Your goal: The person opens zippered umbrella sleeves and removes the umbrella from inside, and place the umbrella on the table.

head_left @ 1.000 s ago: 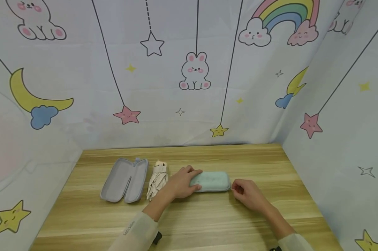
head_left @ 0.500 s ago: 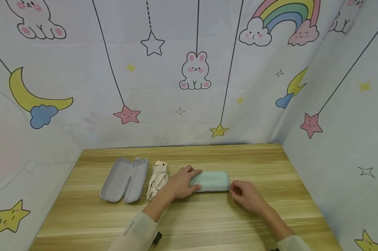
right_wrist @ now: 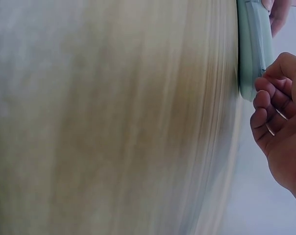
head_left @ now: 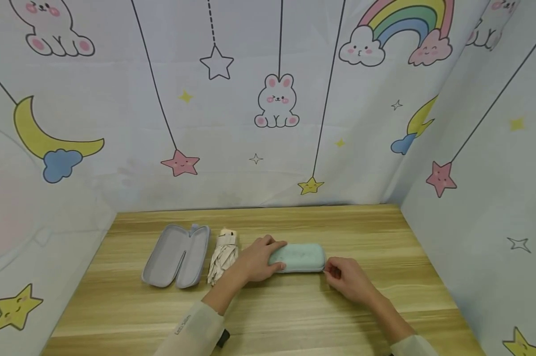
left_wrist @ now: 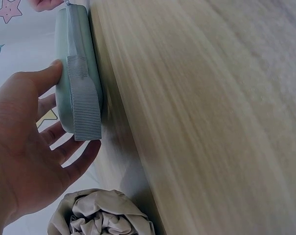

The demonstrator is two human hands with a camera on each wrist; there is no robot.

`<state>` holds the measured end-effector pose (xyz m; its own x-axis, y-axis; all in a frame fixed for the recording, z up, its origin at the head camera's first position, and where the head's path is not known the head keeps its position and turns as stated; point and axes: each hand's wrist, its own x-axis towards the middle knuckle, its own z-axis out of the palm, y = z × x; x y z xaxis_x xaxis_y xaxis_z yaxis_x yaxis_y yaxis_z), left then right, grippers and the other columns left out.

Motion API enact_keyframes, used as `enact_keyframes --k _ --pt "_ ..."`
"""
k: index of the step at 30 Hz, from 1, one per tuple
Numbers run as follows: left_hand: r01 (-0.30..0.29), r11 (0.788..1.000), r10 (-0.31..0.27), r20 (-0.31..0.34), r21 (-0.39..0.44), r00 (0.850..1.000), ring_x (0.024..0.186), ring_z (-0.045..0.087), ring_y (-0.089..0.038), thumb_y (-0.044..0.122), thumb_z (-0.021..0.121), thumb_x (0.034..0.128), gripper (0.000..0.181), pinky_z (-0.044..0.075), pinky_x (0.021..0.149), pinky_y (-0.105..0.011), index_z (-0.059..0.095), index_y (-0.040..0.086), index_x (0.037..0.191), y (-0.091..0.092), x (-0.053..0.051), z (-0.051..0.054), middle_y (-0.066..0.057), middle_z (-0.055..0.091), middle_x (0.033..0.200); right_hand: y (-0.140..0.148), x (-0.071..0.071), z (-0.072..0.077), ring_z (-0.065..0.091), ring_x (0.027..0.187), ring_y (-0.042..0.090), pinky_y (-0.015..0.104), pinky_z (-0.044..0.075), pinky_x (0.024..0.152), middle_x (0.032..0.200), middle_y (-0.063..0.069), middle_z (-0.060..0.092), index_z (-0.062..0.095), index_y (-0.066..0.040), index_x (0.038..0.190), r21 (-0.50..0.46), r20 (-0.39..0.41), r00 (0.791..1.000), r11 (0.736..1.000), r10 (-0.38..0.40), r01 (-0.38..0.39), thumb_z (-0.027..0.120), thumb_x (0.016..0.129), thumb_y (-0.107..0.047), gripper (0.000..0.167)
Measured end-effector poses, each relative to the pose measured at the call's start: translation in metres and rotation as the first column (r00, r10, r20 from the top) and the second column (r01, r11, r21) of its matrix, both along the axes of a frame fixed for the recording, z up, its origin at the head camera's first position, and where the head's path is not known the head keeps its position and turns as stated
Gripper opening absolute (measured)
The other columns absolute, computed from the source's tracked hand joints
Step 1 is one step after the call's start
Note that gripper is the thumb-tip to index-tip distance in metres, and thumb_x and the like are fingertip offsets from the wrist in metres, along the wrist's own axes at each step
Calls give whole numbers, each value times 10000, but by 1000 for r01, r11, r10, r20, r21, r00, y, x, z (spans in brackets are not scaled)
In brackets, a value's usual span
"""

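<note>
A mint-green zippered case [head_left: 301,258] lies closed-looking in the middle of the table. My left hand [head_left: 261,258] grips its left end, thumb on the near side and fingers on the far side. In the left wrist view, a grey ribbed fabric tab [left_wrist: 86,110] hangs at that end of the zipper. At the case's right front corner, my right hand [head_left: 350,279] pinches the zipper pull between thumb and forefinger. The pull itself is mostly hidden by the fingertips, as the right wrist view shows; the other fingers [right_wrist: 265,115] are curled beside it.
A folded beige umbrella [head_left: 225,257] lies just left of my left hand. Farther left, a grey hard case [head_left: 166,257] lies open on the wooden table [head_left: 294,316]. A printed cloth backdrop [head_left: 232,123] rises behind the table and along both sides.
My right hand has shifted slightly left and toward me around the case's right front corner, pinching the zipper pull. The left hand and the case stay almost still.
</note>
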<state>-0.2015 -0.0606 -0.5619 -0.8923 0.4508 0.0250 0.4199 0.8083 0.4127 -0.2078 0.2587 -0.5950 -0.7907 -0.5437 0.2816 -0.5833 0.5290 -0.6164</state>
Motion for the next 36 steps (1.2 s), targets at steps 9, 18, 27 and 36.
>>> enact_keyframes --k 9,18,27,36 --pt "-5 1000 5 10 -5 1000 1264 564 -258 508 646 1042 628 530 991 -482 501 246 1594 0 -1 -1 -32 550 1409 -5 1 -1 505 602 -3 226 452 520 686 -175 545 674 -193 827 -3 13 1000 1000 -5 5 750 883 1 216" --pt "-4 1000 4 11 -1 1000 1263 564 -256 510 644 1042 638 530 990 -479 494 240 1600 0 -2 -2 -33 546 1411 -9 2 -2 511 610 -2 227 460 524 693 -171 551 684 -164 829 -20 -7 1000 1000 1 -1 761 880 14 200" --pt "-11 1000 11 12 -7 1000 1262 566 -256 523 640 1040 635 534 982 -482 496 257 1599 0 -1 -4 -31 546 1413 -17 5 1 526 627 -7 228 482 542 711 -168 563 672 -184 837 -8 19 1000 1000 5 -5 760 897 1 213" --pt "-21 1000 21 2 -6 1000 1258 569 -254 525 646 1036 629 545 956 -484 504 267 1592 1 -1 -3 -27 552 1408 -23 7 2 533 624 -7 229 487 543 705 -163 572 678 -188 839 -1 41 999 1000 12 -12 747 910 -8 205"
